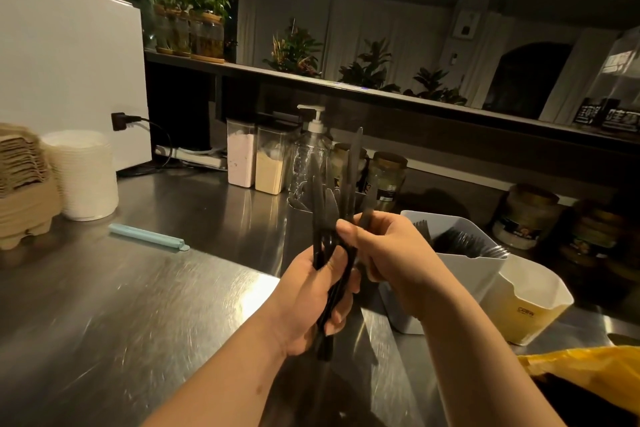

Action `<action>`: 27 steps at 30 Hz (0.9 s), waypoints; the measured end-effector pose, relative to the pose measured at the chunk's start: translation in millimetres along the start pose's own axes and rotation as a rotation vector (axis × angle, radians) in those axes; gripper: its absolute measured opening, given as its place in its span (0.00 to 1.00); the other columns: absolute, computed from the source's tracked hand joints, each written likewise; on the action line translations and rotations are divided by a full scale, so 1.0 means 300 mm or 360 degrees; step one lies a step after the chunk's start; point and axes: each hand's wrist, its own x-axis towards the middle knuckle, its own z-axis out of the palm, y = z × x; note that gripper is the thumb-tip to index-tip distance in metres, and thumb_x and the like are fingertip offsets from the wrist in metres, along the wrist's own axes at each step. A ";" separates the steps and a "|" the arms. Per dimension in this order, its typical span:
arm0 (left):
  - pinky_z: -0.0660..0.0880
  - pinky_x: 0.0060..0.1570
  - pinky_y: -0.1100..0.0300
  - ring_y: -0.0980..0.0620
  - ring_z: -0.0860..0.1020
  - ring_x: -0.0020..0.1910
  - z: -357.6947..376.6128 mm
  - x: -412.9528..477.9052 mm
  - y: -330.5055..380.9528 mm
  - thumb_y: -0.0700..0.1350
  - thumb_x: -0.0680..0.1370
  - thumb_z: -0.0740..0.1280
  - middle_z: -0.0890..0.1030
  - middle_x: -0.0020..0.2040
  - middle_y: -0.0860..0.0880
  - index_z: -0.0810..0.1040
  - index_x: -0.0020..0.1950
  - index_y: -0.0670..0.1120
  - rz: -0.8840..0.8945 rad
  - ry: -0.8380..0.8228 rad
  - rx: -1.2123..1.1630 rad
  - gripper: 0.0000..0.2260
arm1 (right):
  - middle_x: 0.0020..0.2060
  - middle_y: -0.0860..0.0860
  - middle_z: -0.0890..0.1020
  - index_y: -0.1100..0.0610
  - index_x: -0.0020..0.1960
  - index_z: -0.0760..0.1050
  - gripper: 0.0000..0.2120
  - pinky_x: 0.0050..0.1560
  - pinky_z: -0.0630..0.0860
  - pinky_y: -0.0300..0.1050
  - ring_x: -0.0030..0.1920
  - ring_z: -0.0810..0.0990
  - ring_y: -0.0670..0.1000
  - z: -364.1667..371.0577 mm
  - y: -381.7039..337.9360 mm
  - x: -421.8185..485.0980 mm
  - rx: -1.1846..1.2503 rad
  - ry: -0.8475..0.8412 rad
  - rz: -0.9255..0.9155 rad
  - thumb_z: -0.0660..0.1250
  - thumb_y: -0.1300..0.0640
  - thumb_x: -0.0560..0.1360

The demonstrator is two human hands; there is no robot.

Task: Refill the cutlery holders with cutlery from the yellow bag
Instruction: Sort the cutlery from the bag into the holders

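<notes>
The left hand point(311, 291) is clenching a loose bundle of black knives point(329, 218) while the right hand point(384, 246) is pinching one; a slack grip risks spilling them short of the white holder point(460, 274) at three o'clock.

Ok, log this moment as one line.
left hand: gripping black knives | right hand: pinching one | white holder: holds forks | yellow bag: open

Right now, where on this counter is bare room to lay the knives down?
Bare steel counter lies left of the hands, below the blue bag clip. Crowded: the back row of jars and pump bottle, and the right side with cutlery holders and yellow bag.
</notes>
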 end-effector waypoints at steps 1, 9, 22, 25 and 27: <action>0.65 0.24 0.60 0.53 0.68 0.23 0.002 -0.003 0.001 0.57 0.82 0.59 0.75 0.31 0.48 0.73 0.48 0.41 0.0003 -0.0014 0.0006 0.19 | 0.28 0.45 0.81 0.58 0.46 0.82 0.08 0.26 0.69 0.34 0.27 0.77 0.41 0.012 0.000 -0.001 -0.0001 0.0027 -0.0031 0.73 0.53 0.76; 0.68 0.23 0.62 0.53 0.72 0.25 -0.010 -0.003 -0.005 0.54 0.73 0.76 0.75 0.32 0.47 0.73 0.51 0.39 0.0062 -0.0100 -0.0049 0.21 | 0.35 0.53 0.85 0.60 0.45 0.81 0.03 0.35 0.78 0.41 0.37 0.85 0.51 0.010 0.002 -0.006 0.0220 0.0038 -0.0022 0.73 0.61 0.75; 0.79 0.28 0.56 0.44 0.81 0.33 0.001 -0.004 0.008 0.53 0.74 0.68 0.83 0.44 0.40 0.77 0.54 0.41 0.0085 0.0053 -0.0078 0.17 | 0.31 0.55 0.79 0.62 0.46 0.77 0.04 0.25 0.69 0.41 0.29 0.76 0.51 0.004 -0.010 -0.012 0.0393 -0.0052 -0.0048 0.66 0.64 0.79; 0.80 0.30 0.54 0.43 0.82 0.34 0.003 -0.001 0.004 0.55 0.76 0.66 0.83 0.44 0.40 0.77 0.56 0.41 0.0090 0.0056 -0.0098 0.19 | 0.34 0.57 0.81 0.61 0.49 0.78 0.03 0.27 0.70 0.43 0.32 0.78 0.52 0.002 -0.013 -0.013 0.0396 -0.0051 -0.0025 0.65 0.63 0.80; 0.81 0.31 0.53 0.42 0.82 0.35 0.003 0.003 0.003 0.56 0.76 0.65 0.83 0.45 0.41 0.77 0.58 0.41 0.0085 0.0034 -0.0099 0.20 | 0.36 0.57 0.81 0.62 0.50 0.78 0.04 0.29 0.71 0.43 0.33 0.78 0.53 0.003 -0.014 -0.013 0.0364 -0.0056 -0.0012 0.65 0.62 0.81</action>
